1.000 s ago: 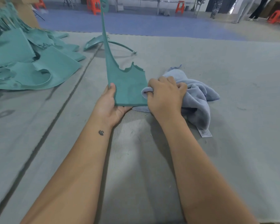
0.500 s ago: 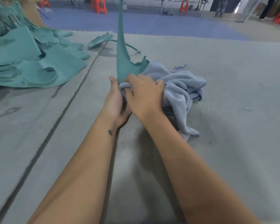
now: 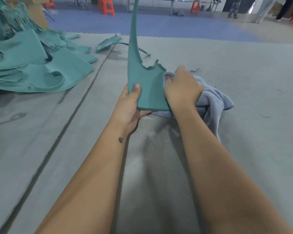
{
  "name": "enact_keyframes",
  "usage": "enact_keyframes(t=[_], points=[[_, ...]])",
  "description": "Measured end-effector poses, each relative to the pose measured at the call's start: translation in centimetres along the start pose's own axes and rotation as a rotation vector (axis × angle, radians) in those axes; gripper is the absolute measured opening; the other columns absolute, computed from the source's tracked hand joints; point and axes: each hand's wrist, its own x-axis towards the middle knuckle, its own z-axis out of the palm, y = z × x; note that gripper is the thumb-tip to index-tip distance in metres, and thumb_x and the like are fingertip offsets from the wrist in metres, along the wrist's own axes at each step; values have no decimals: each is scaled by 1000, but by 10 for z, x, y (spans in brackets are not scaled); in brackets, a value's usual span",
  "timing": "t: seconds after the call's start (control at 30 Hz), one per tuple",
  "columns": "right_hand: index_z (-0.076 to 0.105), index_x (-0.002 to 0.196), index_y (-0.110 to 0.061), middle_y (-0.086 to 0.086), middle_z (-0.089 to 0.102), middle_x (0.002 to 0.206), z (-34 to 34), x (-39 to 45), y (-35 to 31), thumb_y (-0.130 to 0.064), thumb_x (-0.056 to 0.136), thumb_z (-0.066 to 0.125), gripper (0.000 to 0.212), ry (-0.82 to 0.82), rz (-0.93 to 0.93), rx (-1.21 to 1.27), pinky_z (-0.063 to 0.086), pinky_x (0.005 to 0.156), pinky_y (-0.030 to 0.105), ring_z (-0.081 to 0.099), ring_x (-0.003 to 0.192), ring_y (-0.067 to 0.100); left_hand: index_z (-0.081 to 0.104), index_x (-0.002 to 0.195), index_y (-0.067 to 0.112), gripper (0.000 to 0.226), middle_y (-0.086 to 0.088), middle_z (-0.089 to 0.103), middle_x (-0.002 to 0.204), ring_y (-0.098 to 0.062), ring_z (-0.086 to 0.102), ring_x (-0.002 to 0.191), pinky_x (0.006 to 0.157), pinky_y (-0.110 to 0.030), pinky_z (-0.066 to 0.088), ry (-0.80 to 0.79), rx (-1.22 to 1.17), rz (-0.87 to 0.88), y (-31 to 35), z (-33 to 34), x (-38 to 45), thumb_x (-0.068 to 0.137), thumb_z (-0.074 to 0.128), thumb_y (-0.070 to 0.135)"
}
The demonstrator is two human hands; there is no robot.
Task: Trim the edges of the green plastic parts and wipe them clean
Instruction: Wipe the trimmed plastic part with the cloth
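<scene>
A view from the person's head, looking down at two bare forearms over a grey mat point(image 3: 243, 68) spread on the floor. The landmark is the green plastic part point(image 3: 146, 85) held upright in the middle of the view: a flat sheet, broad at the bottom, with a ragged notch in its upper right edge and a long thin spike rising out of the top of the picture.

Far to the left of that part lies a pile of green parts point(image 3: 41, 65), overlapping flat on the mat. Just behind the held part, a curved green piece point(image 3: 108, 43) lies alone.

The left hand point(image 3: 130, 105) grips the part at its lower left corner, thumb on the near face, fingers hidden behind it. Touching the part's right edge, the right hand point(image 3: 182, 88) is closed round a bunch of pale blue cloth point(image 3: 211, 100), pressing it against the sheet; the rest of the cloth trails onto the mat to the right.

The part looks light and stiff enough to stand unsupported, though the thin spike would likely flex or whip. The broad base seems the sound place to hold; the notched edge looks rough, so fingers are better kept off it. No trimming tool is visible.
</scene>
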Motion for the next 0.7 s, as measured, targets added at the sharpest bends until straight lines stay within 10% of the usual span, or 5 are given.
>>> enact_keyframes(t=[0.27,0.43,0.57,0.7], points=[[54,97,-21,1,62,100,0,-30,-3,-29,87,51,13,-6,-238,26,22,73,37,56,96,29,54,128,7,36,-13,69,117,-33,67,103,87,-54,54,95,-228,-109,7,-10,3,93,44,10],[40,71,-25,-6,56,76,-20,-31,3,-19,78,53,16,154,-138,545,42,79,42,47,75,14,57,125,9,43,-9,74,99,-29,72,81,61,-48,58,94,-199,-132,8,-3,-2,86,38,4],[41,73,-28,1,46,62,-28,-35,-3,-23,81,53,15,-48,-164,727,45,66,48,45,62,18,46,141,17,62,-13,60,131,-40,57,119,93,-70,40,-36,-343,-108,9,0,-5,80,38,6],[60,89,-21,-4,60,66,-28,-40,-11,-27,81,59,10,-154,-375,557,47,76,52,58,71,24,50,138,10,49,-16,61,130,-35,59,119,98,-53,47,-108,-428,-158,13,-2,-7,97,35,32]])
